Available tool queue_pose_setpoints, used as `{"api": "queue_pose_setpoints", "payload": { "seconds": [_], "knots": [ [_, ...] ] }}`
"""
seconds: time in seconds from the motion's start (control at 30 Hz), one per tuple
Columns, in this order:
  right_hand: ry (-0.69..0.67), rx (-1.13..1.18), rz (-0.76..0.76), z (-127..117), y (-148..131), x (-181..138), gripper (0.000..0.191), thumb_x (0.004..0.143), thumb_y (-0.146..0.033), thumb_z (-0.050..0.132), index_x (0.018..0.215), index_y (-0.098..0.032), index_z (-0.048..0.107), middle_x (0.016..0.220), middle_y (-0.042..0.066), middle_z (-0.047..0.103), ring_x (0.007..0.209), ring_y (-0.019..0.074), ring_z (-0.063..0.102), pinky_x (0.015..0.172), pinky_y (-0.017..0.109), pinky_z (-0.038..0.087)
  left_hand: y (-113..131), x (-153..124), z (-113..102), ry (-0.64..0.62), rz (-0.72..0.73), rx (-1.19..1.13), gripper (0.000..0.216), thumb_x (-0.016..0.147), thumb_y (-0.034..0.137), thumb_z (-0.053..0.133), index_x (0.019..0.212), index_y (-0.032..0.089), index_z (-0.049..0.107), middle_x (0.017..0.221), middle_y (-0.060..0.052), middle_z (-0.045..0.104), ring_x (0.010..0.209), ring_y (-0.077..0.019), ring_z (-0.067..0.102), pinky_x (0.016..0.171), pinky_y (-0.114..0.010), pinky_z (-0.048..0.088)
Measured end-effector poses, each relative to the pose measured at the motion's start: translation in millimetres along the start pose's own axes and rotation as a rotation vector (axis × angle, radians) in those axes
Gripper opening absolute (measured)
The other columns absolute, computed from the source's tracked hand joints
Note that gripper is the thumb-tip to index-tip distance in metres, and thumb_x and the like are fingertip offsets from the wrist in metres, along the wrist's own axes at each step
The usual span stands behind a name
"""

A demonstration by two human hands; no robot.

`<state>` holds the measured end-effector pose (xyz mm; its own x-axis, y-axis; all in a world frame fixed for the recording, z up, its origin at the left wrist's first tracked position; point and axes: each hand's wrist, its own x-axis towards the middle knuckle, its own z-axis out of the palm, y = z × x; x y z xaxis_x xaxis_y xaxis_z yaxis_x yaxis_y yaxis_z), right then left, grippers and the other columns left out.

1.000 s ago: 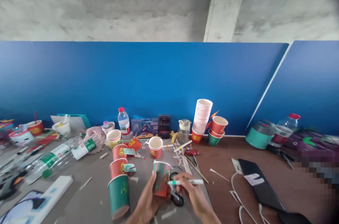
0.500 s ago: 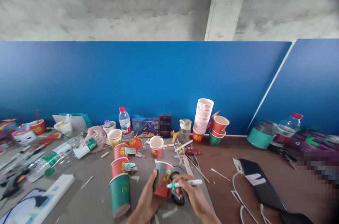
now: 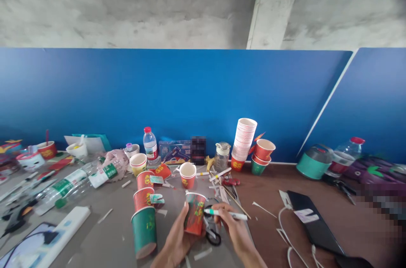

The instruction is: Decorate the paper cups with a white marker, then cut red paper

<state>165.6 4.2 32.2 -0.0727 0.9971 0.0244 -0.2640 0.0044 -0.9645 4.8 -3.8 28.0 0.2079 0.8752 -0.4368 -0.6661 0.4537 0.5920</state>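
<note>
Closed round the paper cup (image 3: 194, 214), your left grip (image 3: 176, 239) held it lower centre over the bench (image 3: 108, 234); your right grip (image 3: 234, 229) pinched a marker (image 3: 226, 214). Light, crushable, it likely wanted a gentle hold at mid-wall.

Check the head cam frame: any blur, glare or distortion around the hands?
Head view: soft, even light, no glare or hard shadows. The left hand with its paper cup and the right hand with the marker look sharp. Wide-angle stretch at the sides, dark vignette in the right corners. Two pixelated patches: one behind the cups, one at far right.
</note>
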Motion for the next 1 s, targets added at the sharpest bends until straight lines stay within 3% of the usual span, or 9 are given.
{"api": "queue_pose_setpoints", "payload": {
  "seconds": [0.2,0.37,0.57,0.73,0.87,1.0],
  "knots": [
    [-0.258,0.000,0.115,2,3,-2,0.031,0.069,-0.046,0.065,0.069,-0.015,0.068,0.052,0.000,0.057,0.045,0.0104,0.046,0.048,0.023,0.034,-1,1,-1,0.013,0.037,0.004,0.040,0.077,0.050,0.056,0.082,0.010,0.063,0.066,-0.005,0.067,0.059,-0.0169,0.061,0.060,-0.029,0.048],
    [-0.074,-0.019,-0.004,0,4,1,0.031,0.071,-0.046,0.065,0.071,-0.015,0.068,0.055,0.000,0.057,0.051,0.0117,0.049,0.051,0.023,0.038,-4,4,-2,0.036,0.077,0.053,0.040,0.076,0.049,0.058,0.081,0.010,0.063,0.063,-0.006,0.066,0.056,-0.0174,0.060,0.057,-0.030,0.047],
    [-0.249,-0.067,0.069,3,1,-2,0.029,0.071,-0.044,0.063,0.070,-0.015,0.067,0.052,-0.001,0.056,0.046,0.0105,0.046,0.047,0.022,0.034,-5,7,-4,0.023,0.132,0.040,0.039,0.074,0.048,0.062,0.084,0.011,0.063,0.066,-0.005,0.067,0.056,-0.0153,0.060,0.055,-0.026,0.046],
    [-0.156,-0.086,-0.031,3,3,-2,0.028,0.072,-0.043,0.062,0.072,-0.015,0.067,0.055,0.000,0.056,0.052,0.0115,0.049,0.051,0.022,0.038,-7,9,-5,0.065,0.175,0.075,0.038,0.069,0.047,0.067,0.082,0.012,0.063,0.064,-0.004,0.067,0.054,-0.0152,0.060,0.053,-0.026,0.046],
    [-0.329,-0.125,0.029,3,5,-2,0.024,0.074,-0.038,0.059,0.071,-0.015,0.066,0.054,-0.001,0.056,0.047,0.0099,0.046,0.047,0.021,0.035,-8,11,-7,0.014,0.192,0.084,0.041,0.070,0.050,0.064,0.081,0.010,0.064,0.067,-0.006,0.067,0.058,-0.0163,0.061,0.056,-0.027,0.046],
    [-0.191,-0.127,-0.026,2,4,-1,0.026,0.074,-0.039,0.059,0.072,-0.015,0.065,0.055,-0.001,0.054,0.050,0.0108,0.047,0.049,0.022,0.036,-8,13,-9,0.041,0.195,0.089,0.041,0.070,0.050,0.065,0.083,0.011,0.064,0.067,-0.005,0.068,0.056,-0.0161,0.060,0.054,-0.027,0.046]
  ]
}}
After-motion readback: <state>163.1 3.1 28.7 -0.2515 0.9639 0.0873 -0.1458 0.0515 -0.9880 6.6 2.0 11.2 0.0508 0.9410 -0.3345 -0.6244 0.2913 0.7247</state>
